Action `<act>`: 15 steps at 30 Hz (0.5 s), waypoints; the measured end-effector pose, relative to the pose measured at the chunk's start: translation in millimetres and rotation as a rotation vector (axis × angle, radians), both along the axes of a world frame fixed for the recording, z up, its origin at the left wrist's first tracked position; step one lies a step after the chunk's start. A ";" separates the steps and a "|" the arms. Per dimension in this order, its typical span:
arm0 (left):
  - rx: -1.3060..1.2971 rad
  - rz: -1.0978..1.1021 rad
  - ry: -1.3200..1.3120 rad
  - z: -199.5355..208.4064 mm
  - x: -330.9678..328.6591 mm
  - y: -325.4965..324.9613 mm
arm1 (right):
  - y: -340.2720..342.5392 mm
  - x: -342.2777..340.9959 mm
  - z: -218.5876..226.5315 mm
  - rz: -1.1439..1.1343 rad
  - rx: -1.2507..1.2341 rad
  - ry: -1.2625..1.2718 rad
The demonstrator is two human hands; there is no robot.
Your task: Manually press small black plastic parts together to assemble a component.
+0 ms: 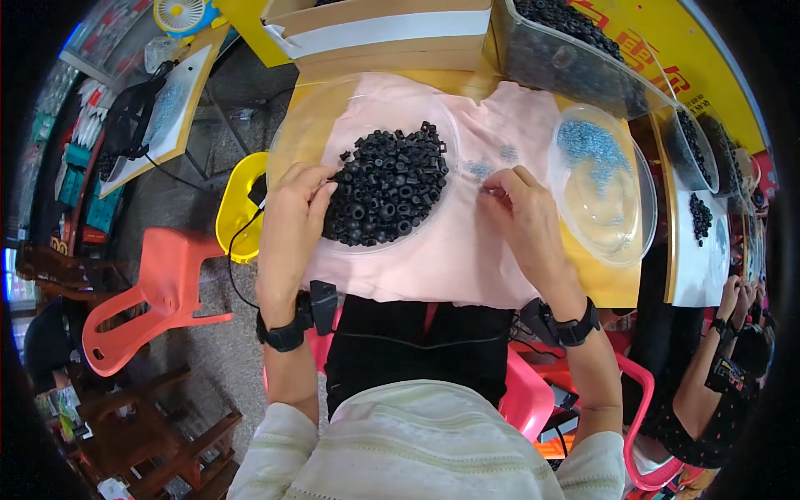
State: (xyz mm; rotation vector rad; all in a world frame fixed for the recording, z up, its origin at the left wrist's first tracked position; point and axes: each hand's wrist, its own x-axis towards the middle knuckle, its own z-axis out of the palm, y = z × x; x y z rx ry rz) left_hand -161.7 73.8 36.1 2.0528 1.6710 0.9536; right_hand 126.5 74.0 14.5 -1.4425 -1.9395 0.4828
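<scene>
Black small ring-shaped plastic parts [387, 179] lie heaped in a clear round tray [457, 158] on a pink cloth [400, 279]. My left hand [293, 208] is at the tray's left side, thumb and forefinger pinched beside the heap; whatever they hold is too small to tell. Right of the tray, my right hand [527, 218] hovers low over the cloth, its fingertips also pinched on something I cannot make out. Just beyond those fingertips lie two small clusters of tiny bluish pieces [480, 168]. Farther right, an oval clear plate [612, 221] holds many more bluish pieces [590, 150].
At the far edge stand a cardboard box [383, 42] and a clear bin [575, 75] of black parts. A yellow basin [242, 204] and a red plastic stool [158, 292] are at my left. On the right, another person's hands [733, 300] are near a neighbouring table.
</scene>
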 end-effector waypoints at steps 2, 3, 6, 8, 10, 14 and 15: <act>-0.084 0.016 -0.034 13.5 7.4 -9.9 | 0.9 -0.1 -0.8 -0.001 0.008 -0.018; -0.128 0.027 -0.052 19.2 12.9 -16.4 | 1.7 0.1 0.4 0.000 0.010 -0.025; -0.091 0.007 -0.056 16.0 22.1 -29.9 | 0.0 1.3 1.5 0.017 -0.005 0.029; -0.094 0.002 -0.079 11.4 26.2 -33.7 | -2.7 2.2 4.5 0.018 -0.021 0.068; -0.087 0.026 -0.111 6.4 30.2 -34.1 | -10.2 3.2 11.7 0.002 -0.041 0.089; -0.040 0.028 -0.094 -5.5 30.8 -33.2 | -24.1 7.5 22.8 0.019 0.035 -0.217; -0.059 0.030 -0.104 -4.2 32.1 -33.6 | -27.1 6.7 24.9 0.035 0.080 -0.329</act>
